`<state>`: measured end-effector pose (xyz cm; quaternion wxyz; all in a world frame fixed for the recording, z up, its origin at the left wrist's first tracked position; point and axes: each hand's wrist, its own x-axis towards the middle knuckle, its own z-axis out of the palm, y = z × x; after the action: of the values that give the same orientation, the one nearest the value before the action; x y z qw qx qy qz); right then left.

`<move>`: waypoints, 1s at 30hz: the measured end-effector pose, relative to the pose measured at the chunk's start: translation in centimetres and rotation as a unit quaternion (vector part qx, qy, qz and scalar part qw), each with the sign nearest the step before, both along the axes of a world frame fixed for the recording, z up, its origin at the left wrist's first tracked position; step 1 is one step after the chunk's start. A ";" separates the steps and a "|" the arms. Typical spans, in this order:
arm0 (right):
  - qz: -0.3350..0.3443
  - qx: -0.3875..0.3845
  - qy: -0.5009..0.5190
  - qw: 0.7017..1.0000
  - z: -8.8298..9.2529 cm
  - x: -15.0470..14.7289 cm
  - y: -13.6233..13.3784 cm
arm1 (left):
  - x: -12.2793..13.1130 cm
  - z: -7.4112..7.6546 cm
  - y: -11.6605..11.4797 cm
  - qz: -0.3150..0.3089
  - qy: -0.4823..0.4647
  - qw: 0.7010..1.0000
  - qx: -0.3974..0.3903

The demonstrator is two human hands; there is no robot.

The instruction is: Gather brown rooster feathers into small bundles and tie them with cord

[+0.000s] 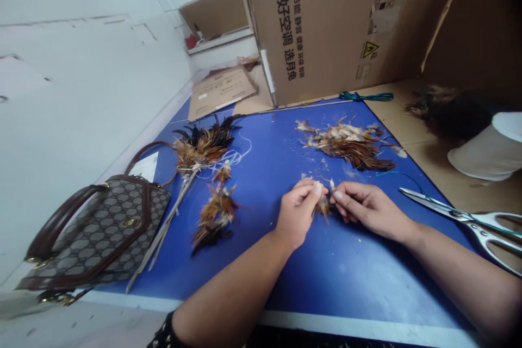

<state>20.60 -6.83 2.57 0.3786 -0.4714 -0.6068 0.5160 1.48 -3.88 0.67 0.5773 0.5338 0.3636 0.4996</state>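
Note:
My left hand and my right hand meet over the blue work surface. Both pinch a small tuft of brown feathers between their fingertips. The left fingers are curled round its top, and the right thumb and forefinger press on its right side. A loose pile of brown and white feathers lies just beyond the hands. To the left lie bundled feather clusters and a feather duster head on thin sticks.
A patterned handbag with brown handles sits at the left edge. Scissors lie at the right on cardboard, near a white roll. A large printed cardboard box stands behind. A green cord lies by the box.

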 end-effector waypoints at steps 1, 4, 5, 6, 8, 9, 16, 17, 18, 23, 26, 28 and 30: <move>0.019 -0.011 0.007 1.000 0.1 -0.2 -0.1 | 0.0 0.1 -0.1 -0.009 0.006 1.000 0.003; 0.045 -0.030 0.024 0.998 0.4 -0.4 -0.3 | 0.1 0.4 -0.3 -0.034 0.004 0.999 0.004; 0.047 -0.035 0.029 0.998 0.5 -0.4 -0.3 | 0.1 0.5 -0.3 -0.039 0.003 0.999 0.005; 0.048 -0.038 0.032 0.998 0.5 -0.4 -0.3 | 0.1 0.6 -0.4 -0.041 0.004 0.999 0.006; 0.047 -0.045 0.036 0.997 0.6 -0.2 -0.2 | 0.1 0.8 -0.4 -0.043 0.009 0.999 0.011; 0.046 -0.050 0.039 0.997 0.6 -0.1 -0.2 | 0.1 0.8 -0.5 -0.044 0.015 0.999 0.015; 0.048 -0.104 0.073 0.991 0.2 0.5 -0.1 | 0.1 1.0 -0.7 -0.069 0.034 0.996 0.040; 0.052 -0.113 0.082 0.989 0.1 0.6 -0.1 | 0.0 1.1 -0.7 -0.075 0.036 0.996 0.041; 0.054 -0.121 0.093 0.987 0.0 0.6 -0.1 | -0.1 1.1 -0.7 -0.081 0.037 0.995 0.042; 0.072 -0.149 0.108 0.980 0.1 0.4 -0.2 | -0.3 1.0 -0.7 -0.119 0.032 0.992 0.035; 0.078 -0.136 0.095 0.983 0.4 0.3 -0.3 | -0.3 0.8 -0.5 -0.116 -0.010 0.993 0.005; 0.062 -0.116 0.094 0.987 0.5 0.4 -0.1 | -0.3 0.8 -0.3 -0.097 -0.061 0.993 -0.029; 0.024 -0.092 0.092 0.991 0.4 0.7 0.1 | -0.3 0.8 0.1 -0.075 -0.111 0.989 -0.068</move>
<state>21.32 -6.73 2.95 0.3752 -0.4397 -0.5304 0.6202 1.14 -3.76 1.48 0.6847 0.4606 0.2896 0.4850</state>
